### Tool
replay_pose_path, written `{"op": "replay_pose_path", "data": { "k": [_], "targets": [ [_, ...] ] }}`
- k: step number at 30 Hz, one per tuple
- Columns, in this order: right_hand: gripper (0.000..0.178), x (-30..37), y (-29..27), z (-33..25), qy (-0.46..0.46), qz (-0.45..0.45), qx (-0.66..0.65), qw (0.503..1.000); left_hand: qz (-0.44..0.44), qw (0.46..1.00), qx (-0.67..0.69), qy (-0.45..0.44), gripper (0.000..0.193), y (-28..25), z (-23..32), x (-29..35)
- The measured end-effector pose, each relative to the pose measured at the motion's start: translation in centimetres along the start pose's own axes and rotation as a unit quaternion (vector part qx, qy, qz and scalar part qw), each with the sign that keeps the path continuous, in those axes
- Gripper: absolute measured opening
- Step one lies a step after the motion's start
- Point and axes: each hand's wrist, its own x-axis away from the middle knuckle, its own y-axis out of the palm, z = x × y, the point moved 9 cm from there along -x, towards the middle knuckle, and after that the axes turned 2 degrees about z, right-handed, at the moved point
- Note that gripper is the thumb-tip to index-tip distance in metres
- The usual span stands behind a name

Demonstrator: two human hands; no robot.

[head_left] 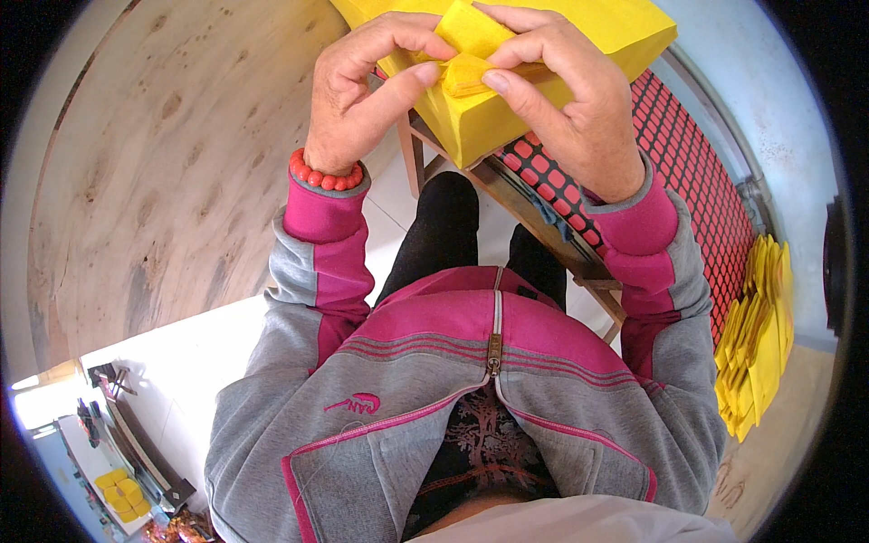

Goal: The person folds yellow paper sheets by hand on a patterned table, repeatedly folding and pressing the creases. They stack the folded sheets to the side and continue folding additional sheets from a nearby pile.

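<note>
Both hands' fingers (425, 74) pinch shut a folded yellow paper (466, 72), long axis left-right.

- Small wooden-framed stool with a red mesh top (697, 172), standing on pale floor.
- Thick stack of yellow paper sheets (625, 27), lying directly on its top.

Our left hand (358, 86) and right hand (566, 90) pinch folded yellow paper (466, 68) over yellow stack (543, 54); more sheets (756, 348) lie right; red beads (324, 176) on left wrist.
</note>
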Motion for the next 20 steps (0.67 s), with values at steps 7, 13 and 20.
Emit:
{"op": "replay_pose_path", "data": {
  "k": [7, 13, 20],
  "targets": [
    [0.021, 0.5, -0.2, 0.9, 0.045, 0.037, -0.053, 0.997, 0.023, 1.0, -0.006, -0.018, 0.011, -0.2, -0.5, 0.1],
    [0.022, 0.1, -0.8, -0.5, -0.064, 0.054, 0.007, 0.996, 0.063, 0.997, 0.044, -0.029, 0.011, -0.4, -1.2, 0.3],
    [0.018, -0.2, 0.2, -0.4, -0.055, -0.004, 0.031, 0.998, 0.09, 0.994, 0.051, -0.033, 0.016, -0.5, -1.4, 0.4]
  ]
}}
